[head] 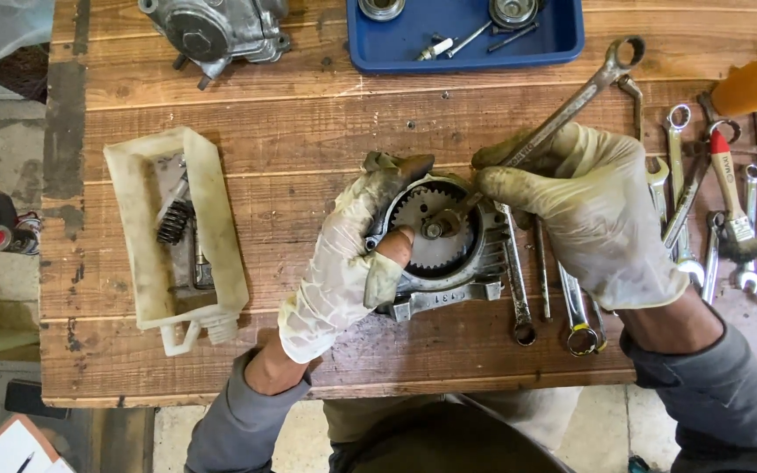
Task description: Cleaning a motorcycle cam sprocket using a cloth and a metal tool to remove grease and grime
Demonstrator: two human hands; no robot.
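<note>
From the head view, the left hand point(343, 271) clamped the round gear housing point(438, 254) at the table's point(308, 131) middle, fingers wrapped over its left rim. The right hand point(593, 210) gripped a long spanner point(562, 109) set on the centre nut. Loose spanners point(729, 219) crowded the right; a white tub point(177, 232) sat left, bare boards between.

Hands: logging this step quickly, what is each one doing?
Left hand: closed on the gear housing.
Right hand: closed on a wrench.
</note>
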